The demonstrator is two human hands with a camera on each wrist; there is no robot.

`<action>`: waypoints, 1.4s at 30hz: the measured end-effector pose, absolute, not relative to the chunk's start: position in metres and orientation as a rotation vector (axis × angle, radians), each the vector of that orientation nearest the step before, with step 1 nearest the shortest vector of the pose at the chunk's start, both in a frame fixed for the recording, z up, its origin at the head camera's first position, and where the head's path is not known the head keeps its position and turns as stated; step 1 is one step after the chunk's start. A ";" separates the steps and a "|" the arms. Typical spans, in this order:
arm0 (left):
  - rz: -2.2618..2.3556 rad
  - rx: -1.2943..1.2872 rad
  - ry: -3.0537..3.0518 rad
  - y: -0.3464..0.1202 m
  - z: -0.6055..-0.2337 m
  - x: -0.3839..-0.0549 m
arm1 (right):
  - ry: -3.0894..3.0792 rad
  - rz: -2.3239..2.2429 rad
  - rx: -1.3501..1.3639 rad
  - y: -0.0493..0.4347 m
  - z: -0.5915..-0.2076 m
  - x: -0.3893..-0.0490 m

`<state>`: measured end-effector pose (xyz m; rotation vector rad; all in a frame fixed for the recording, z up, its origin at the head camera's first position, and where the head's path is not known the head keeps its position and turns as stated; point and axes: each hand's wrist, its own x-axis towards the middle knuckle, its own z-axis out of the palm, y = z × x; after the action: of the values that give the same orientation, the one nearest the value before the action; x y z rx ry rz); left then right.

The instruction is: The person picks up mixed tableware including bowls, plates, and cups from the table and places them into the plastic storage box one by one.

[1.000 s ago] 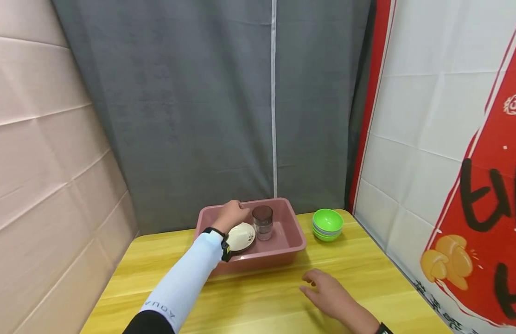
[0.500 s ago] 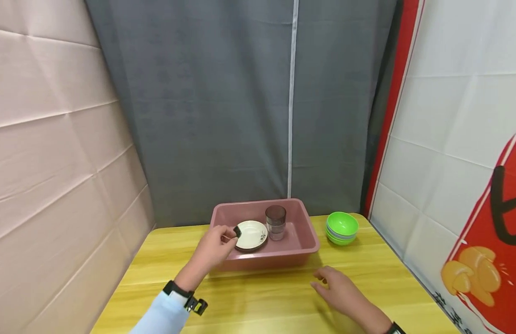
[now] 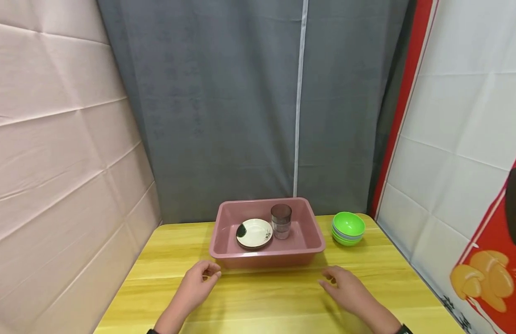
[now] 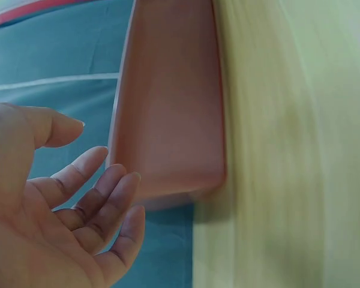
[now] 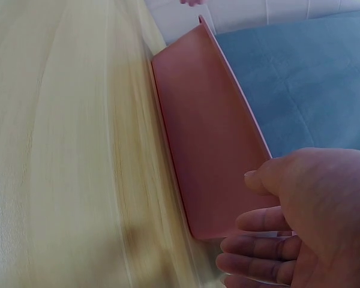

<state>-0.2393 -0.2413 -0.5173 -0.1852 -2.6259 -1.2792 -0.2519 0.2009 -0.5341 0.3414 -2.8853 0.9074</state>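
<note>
My left hand (image 3: 198, 284) hovers over the table in front of the pink basin's left corner, fingers loosely bent, nothing in them. To the right, my right hand (image 3: 344, 288) holds a similar relaxed pose, also with nothing in its grasp. Inside the pink basin (image 3: 266, 260) lies a white plate (image 3: 255, 233) with a dark patch on its left rim, seemingly atop another plate. Right beside it stands a stack of glasses (image 3: 281, 221), dark-tinted above and clear below. Both wrist views show the basin's outer wall near the relaxed fingers.
A stack of green and grey bowls (image 3: 348, 228) stands on the wooden table (image 3: 258, 306), right of the basin. A grey curtain (image 3: 224, 111) hangs close behind the table. Pale fabric walls flank both sides; the right one carries a red printed panel (image 3: 497, 269).
My left hand has withdrawn from the basin beside the plates, coming back and down to the table's front. My right hand keeps nearly the same pose. The head view has shifted slightly.
</note>
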 end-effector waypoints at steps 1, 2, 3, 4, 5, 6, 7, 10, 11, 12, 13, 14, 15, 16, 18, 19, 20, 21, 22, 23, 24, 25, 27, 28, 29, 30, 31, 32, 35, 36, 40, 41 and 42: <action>-1.288 -0.174 -2.628 -0.242 -0.521 -0.240 | -2.884 0.909 0.335 0.202 -0.534 -0.252; -1.285 -0.163 -2.636 -0.243 -0.525 -0.241 | -2.882 0.902 0.333 0.202 -0.534 -0.252; -1.287 -0.156 -2.642 -0.243 -0.527 -0.242 | -2.882 0.900 0.328 0.203 -0.534 -0.252; -1.290 -0.152 -2.648 -0.244 -0.530 -0.242 | -2.881 0.900 0.325 0.203 -0.535 -0.251; -1.290 -0.147 -2.654 -0.245 -0.533 -0.243 | -2.881 0.895 0.321 0.203 -0.535 -0.251; -1.297 -0.134 -2.663 -0.245 -0.535 -0.243 | -2.883 0.893 0.318 0.203 -0.535 -0.251; -1.297 -0.128 -2.671 -0.246 -0.537 -0.244 | -2.884 0.890 0.315 0.204 -0.536 -0.251; -1.303 -0.125 -2.680 -0.247 -0.540 -0.245 | -2.889 0.893 0.302 0.205 -0.537 -0.251; -1.305 -0.125 -2.680 -0.247 -0.541 -0.245 | -2.887 0.892 0.304 0.205 -0.538 -0.252; -1.308 -0.125 -2.681 -0.247 -0.542 -0.246 | -2.886 0.891 0.302 0.206 -0.538 -0.252; -1.308 -0.127 -2.684 -0.247 -0.542 -0.246 | -2.879 0.892 0.308 0.207 -0.538 -0.253; -1.312 -0.127 -2.685 -0.247 -0.543 -0.246 | -2.873 0.901 0.314 0.208 -0.537 -0.254; -1.315 -0.125 -2.687 -0.247 -0.544 -0.246 | -2.866 0.906 0.317 0.210 -0.536 -0.256; -1.318 -0.124 -2.689 -0.247 -0.544 -0.246 | -2.859 0.910 0.319 0.212 -0.535 -0.258; -1.326 -0.122 -2.697 -0.248 -0.546 -0.246 | -2.860 0.928 0.309 0.218 -0.531 -0.263; -1.326 -0.123 -2.701 -0.249 -0.547 -0.246 | -2.859 0.936 0.301 0.223 -0.528 -0.267; -1.327 -0.126 -2.702 -0.249 -0.547 -0.245 | -2.860 0.934 0.284 0.228 -0.525 -0.271; -1.328 -0.133 -2.703 -0.250 -0.548 -0.245 | -2.855 0.923 0.267 0.233 -0.522 -0.276; -1.330 -0.141 -2.704 -0.250 -0.548 -0.245 | -2.849 0.903 0.253 0.240 -0.519 -0.282; -1.335 -0.149 -2.705 -0.251 -0.549 -0.244 | -2.843 0.886 0.235 0.248 -0.516 -0.289; -1.333 -0.155 -2.705 -0.251 -0.549 -0.244 | -2.828 0.863 0.221 0.256 -0.514 -0.297; -1.330 -0.161 -2.706 -0.252 -0.549 -0.243 | -2.809 0.832 0.202 0.265 -0.512 -0.305; -1.330 -0.170 -2.711 -0.253 -0.550 -0.242 | -2.764 0.778 0.163 0.283 -0.508 -0.323; -1.329 -0.172 -2.714 -0.253 -0.550 -0.242 | -2.750 0.766 0.136 0.292 -0.507 -0.333; -1.325 -0.173 -2.716 -0.254 -0.550 -0.242 | -2.738 0.763 0.110 0.301 -0.505 -0.343; -1.319 -0.175 -2.718 -0.254 -0.550 -0.241 | -2.726 0.759 0.086 0.309 -0.504 -0.353; -1.317 -0.179 -2.719 -0.254 -0.551 -0.241 | -2.719 0.762 0.061 0.316 -0.503 -0.362; -1.316 -0.181 -2.721 -0.255 -0.551 -0.240 | -2.717 0.773 0.035 0.323 -0.502 -0.371; -1.304 -0.208 -2.717 -0.256 -0.551 -0.239 | -2.726 0.783 -0.010 0.339 -0.499 -0.390; -1.303 -0.217 -2.721 -0.256 -0.551 -0.239 | -2.734 0.775 -0.017 0.342 -0.498 -0.394; -1.313 -0.238 -2.729 -0.256 -0.551 -0.238 | -2.787 0.734 -0.030 0.347 -0.492 -0.404; -1.315 -0.241 -2.729 -0.256 -0.551 -0.238 | -2.803 0.727 -0.031 0.347 -0.492 -0.406; -1.316 -0.237 -2.734 -0.256 -0.551 -0.237 | -2.816 0.722 -0.034 0.346 -0.491 -0.408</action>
<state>-0.2374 -0.2563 -0.5508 -0.2373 -2.7340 -1.3165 -0.4077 0.3458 -0.4914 -0.0340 -2.8162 0.7225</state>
